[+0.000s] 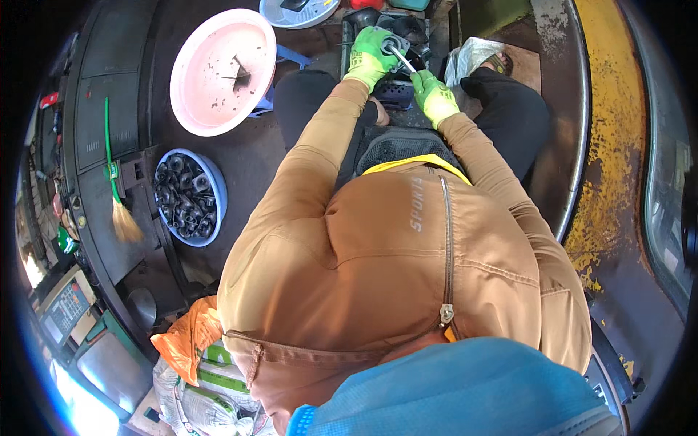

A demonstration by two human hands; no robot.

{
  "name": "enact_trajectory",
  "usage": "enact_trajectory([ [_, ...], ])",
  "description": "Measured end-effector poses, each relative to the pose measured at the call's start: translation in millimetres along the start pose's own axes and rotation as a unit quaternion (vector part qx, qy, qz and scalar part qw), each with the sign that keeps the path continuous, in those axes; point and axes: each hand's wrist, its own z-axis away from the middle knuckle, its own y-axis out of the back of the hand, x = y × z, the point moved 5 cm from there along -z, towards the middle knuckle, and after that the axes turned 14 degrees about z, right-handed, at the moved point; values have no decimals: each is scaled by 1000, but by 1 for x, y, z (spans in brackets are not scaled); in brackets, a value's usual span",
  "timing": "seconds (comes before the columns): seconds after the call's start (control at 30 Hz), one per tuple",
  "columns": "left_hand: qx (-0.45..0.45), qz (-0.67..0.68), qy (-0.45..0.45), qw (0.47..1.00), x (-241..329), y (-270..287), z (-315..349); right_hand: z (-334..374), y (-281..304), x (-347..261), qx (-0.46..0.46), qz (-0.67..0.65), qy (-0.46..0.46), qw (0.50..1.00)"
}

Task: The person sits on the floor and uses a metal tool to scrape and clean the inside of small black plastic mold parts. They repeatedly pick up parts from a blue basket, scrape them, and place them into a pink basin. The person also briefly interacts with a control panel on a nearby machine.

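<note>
My left hand (369, 57), in a green-yellow glove, is closed around a grey and black ring-shaped part (393, 41). In a matching glove, my right hand (435, 99) grips a slim silver metal rod (404, 61). The rod slants up and left, and its far end meets the opening of the ring-shaped part. Whether it goes right through is too small to tell. Both hands are above a dark crate (347, 45) with black moulded parts (411, 30) in it, between my knees.
A pink basin (200, 87) with a dark piece in it stands at the left. Below it is a blue basin (220, 200) full of black parts. A white-blue colander (320, 16) lies at the top. A broom (123, 218) leans at far left; yellow worn metal (607, 131) is at right.
</note>
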Motion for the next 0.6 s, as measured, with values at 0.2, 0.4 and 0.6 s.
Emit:
enact_trajectory([
  [0.2, 33, -70, -16, 997, 0, 13, -7, 3, 26, -4, 217, -82, 119, 965],
  [0.4, 150, 417, 141, 885, -4, 32, -13, 22, 60, -9, 217, -219, 85, 947],
  [0.6, 63, 128, -73, 987, 59, 63, -18, 47, 103, -36, 172, -130, 125, 969],
])
